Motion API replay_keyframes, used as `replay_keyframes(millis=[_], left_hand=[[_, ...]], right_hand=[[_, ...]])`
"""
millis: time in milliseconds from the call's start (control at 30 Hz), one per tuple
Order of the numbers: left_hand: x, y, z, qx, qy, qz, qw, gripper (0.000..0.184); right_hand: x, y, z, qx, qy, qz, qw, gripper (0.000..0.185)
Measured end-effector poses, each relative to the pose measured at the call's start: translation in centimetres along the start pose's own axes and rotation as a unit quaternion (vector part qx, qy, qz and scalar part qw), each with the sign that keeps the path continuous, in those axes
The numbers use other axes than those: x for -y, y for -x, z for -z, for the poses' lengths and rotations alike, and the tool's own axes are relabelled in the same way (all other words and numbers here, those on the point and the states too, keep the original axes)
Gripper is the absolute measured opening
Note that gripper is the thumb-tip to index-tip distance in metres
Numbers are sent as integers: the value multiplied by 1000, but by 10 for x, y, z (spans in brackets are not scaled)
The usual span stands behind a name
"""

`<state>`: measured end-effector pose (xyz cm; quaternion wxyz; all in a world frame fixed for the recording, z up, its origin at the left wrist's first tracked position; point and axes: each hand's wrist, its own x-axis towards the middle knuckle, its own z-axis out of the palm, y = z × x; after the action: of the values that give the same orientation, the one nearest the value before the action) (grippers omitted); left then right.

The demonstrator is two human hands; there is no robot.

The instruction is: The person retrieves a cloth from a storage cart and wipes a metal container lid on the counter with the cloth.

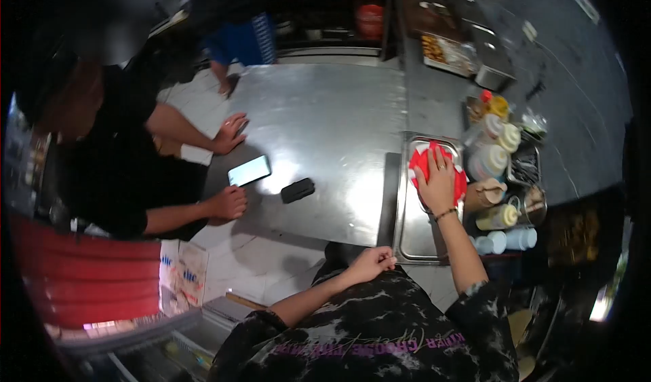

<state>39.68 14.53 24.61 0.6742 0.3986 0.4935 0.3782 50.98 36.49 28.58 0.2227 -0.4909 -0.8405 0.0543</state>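
My right hand (439,182) lies on a bunched red-and-white cloth (460,178), its fingers over the top of the fabric, pressing it into a shallow metal tray (420,236). The tray sits at the right side of the steel table. My left hand (371,263) is low in front of my body, fingers curled closed beside the tray's near left corner. Whether those fingers grip the tray's rim cannot be made out.
A person in dark clothes (108,158) leans on the steel table (319,110) at left, by a lit phone (249,171) and a small black object (298,190). Squeeze bottles (488,161) line the tray's right. A food tray (444,53) stands farther back.
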Motion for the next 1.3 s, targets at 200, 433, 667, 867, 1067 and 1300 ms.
replay_keyframes(millis=[200,433,667,867,1067,1300], left_hand=[[-1,2,-4,-19,-20,-31,999,19],[3,0,-7,-60,1,6,998,10],[-3,-19,-19,-132,0,-38,991,28],[12,-34,-39,-333,-84,-20,939,42],[11,-21,-31,-346,45,-128,928,32],[-5,1,-23,-328,-42,-34,943,35]], right_hand=[[29,54,26,90,-100,106,985,44],[34,140,86,225,-168,117,953,25],[11,162,120,141,-239,64,959,19],[-29,178,131,1,-174,-44,984,20],[-38,193,108,57,-230,-95,967,20],[-34,183,89,30,-270,-89,958,18]])
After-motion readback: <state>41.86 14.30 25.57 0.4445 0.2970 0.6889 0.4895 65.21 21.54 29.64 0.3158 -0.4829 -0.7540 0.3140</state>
